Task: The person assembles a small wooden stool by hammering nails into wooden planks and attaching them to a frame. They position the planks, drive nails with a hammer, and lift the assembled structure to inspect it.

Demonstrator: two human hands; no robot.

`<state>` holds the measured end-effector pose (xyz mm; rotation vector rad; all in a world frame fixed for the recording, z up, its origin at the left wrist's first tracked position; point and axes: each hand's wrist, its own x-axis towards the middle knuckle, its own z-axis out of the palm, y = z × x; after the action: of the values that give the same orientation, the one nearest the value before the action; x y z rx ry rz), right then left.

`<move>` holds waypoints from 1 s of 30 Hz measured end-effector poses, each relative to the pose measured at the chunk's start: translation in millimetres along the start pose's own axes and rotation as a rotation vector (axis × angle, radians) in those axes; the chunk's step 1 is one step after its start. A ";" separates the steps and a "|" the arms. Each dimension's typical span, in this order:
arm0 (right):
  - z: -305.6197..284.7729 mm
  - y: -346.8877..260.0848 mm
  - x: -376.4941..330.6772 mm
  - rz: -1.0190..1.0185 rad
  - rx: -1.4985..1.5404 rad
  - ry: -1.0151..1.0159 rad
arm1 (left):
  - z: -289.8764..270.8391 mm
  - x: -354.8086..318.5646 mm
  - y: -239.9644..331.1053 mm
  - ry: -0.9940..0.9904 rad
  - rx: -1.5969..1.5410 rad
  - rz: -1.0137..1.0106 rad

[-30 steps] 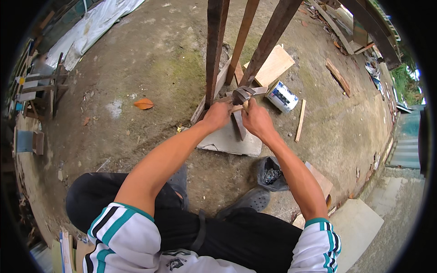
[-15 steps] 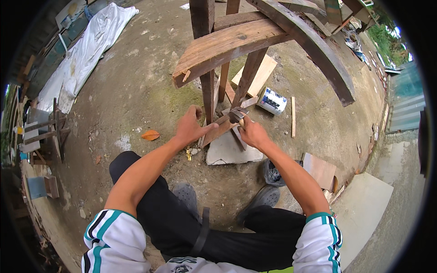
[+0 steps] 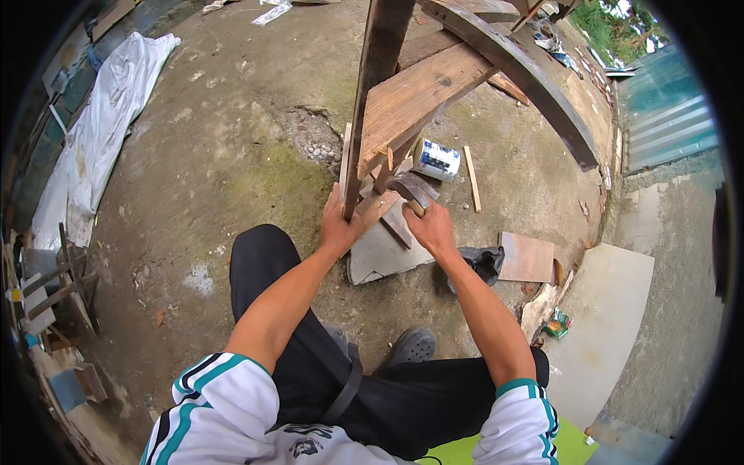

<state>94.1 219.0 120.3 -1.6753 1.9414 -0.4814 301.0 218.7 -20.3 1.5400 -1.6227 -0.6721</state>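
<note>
A dark wooden frame stands before me, with an upright leg, a wide plank and a curved arm piece. Around the foot of that leg my left hand is closed, its thumb along the low rail. My right hand grips a claw hammer by its handle, close under the metal head. The hammer head is beside the low rail, below the plank; whether it touches the wood I cannot tell. A small wood splinter sticks out at the plank's near end.
Under the frame lies a pale slab. A tin can on its side and a thin wood strip lie beyond my right hand. A black plastic bag and a plywood piece are near my right forearm.
My left hand, spread at the low rail before, has closed around the leg's foot. The frame has turned and come nearer. The hammer remains in my right hand; my view has shifted.
</note>
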 end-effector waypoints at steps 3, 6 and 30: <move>21.4 19.0 -1.6 0.008 0.020 0.049 | -7.9 0.5 5.7 -0.145 -0.130 -0.120; 32.8 29.6 4.0 0.006 -0.106 -0.034 | -6.9 0.1 8.1 -0.166 -0.264 -0.184; 0.9 1.2 -3.8 -0.357 0.321 0.157 | -6.6 -6.1 7.1 -0.076 -0.290 -0.190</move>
<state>94.0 223.0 119.5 -1.8122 1.5600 -1.0293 302.2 226.5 -12.0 1.4776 -1.3718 -1.0328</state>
